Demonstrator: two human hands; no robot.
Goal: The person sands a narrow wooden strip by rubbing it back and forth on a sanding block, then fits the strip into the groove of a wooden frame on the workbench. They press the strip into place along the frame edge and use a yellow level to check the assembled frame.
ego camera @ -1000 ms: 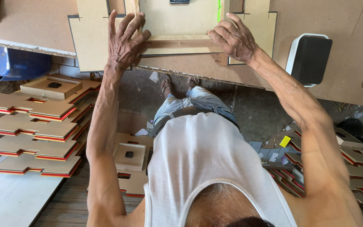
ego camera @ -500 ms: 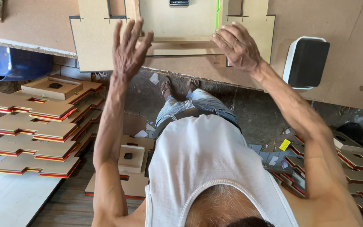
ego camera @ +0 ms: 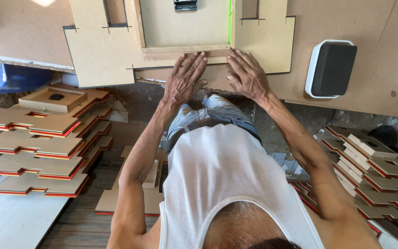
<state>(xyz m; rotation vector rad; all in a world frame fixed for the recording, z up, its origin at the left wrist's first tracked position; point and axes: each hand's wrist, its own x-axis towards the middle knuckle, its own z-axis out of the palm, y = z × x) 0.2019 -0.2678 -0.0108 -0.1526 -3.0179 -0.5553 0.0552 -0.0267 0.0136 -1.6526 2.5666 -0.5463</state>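
Landmark: the cut fibreboard panel (ego camera: 116,60) on the bench (ego camera: 24,32).

- Far left of it, below the bench edge: stacks of same-shape cut panels (ego camera: 33,152) with red edges, one small tray-like piece (ego camera: 51,98) on top. Looks like finished or waiting stock; can't tell which.
- On the panel's near edge, centre: left hand (ego camera: 183,83) flat, fingers spread and pressing down, gripping nothing.
- Just right of it: right hand (ego camera: 247,76) likewise flat, palm down, nothing held. Hands nearly touch.
- The panel itself lies flat under a lighter inner frame (ego camera: 185,48); slots are already cut. My read: piece seated and being pressed home, fixing not yet visible.
- Well right of the panel: black sanding block (ego camera: 331,69) in a white holder, untouched.
- Lower right: another pile of cut pieces (ego camera: 374,177).
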